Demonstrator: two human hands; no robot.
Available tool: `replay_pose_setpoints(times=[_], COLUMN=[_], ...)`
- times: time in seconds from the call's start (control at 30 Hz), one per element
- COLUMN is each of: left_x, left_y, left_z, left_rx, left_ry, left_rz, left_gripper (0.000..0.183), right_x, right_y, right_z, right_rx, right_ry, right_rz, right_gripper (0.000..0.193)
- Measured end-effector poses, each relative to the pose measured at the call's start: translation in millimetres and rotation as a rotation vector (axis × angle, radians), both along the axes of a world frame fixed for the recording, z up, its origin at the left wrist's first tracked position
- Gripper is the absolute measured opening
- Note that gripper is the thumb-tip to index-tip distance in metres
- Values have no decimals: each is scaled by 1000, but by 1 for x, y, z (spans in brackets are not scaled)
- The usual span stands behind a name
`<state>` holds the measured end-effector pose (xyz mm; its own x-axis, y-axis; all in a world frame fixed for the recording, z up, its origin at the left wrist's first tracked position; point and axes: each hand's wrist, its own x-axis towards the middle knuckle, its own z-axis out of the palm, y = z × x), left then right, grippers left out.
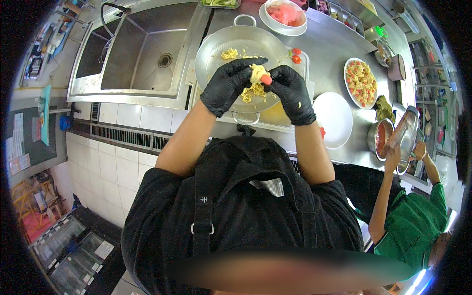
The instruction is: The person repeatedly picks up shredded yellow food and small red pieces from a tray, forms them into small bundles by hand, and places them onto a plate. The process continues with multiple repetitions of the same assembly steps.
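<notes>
Both my hands, in black gloves, are raised over a wide, two-handled metal pan (209,51). Between them is a noodle-wrapped sausage piece (257,74), a lump of yellow noodles with an orange-pink end sticking out. My left hand (228,83) grips the noodle side with bent fingers. At the orange end, my right hand (292,93) pinches with thumb and fingers. Loose yellow noodles (254,91) lie in the pan below, with another small heap (229,53) farther back. Red cut pieces (296,59) rest right of the pan.
To the right are a white plate (334,120) and an oval plate of noodle-wrapped pieces (361,82). A bowl with pink plastic (285,14) stands behind. A metal sink (147,54) is at left. A co-worker in green (413,226) holds a clear container (408,132) at right.
</notes>
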<state>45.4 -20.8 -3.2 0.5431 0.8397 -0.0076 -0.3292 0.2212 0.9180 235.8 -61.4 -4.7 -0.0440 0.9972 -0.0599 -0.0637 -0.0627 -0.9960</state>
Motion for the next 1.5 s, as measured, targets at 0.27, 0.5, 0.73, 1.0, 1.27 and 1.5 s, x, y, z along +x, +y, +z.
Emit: replay_pose_setpoints(times=[0.27,0.5,0.73,1.0,1.27,1.5], left_x=[-11,5,22,43,66,88], left_y=[10,5,8,-2,-6,-12], left_z=[4,-11,-28,-24,-35,-31], left_rx=[490,570,120,-52,49,70], left_ry=[520,776,814,574,458,594], left_rz=[-224,40,0,-249,-188,-178], left_gripper=[52,31,17,37,27,27], right_x=[24,-22,-31,43,105,169], right_y=[18,-7,-31,-38,-57,-54], right_z=[-5,-16,-16,-31,-28,-45], right_rx=[21,408,354,310,-207,-131], right_ry=[-242,-667,-870,-555,226,480], right_rz=[330,-112,-111,0,-19,-203], right_gripper=[13,24,45,34,37,42])
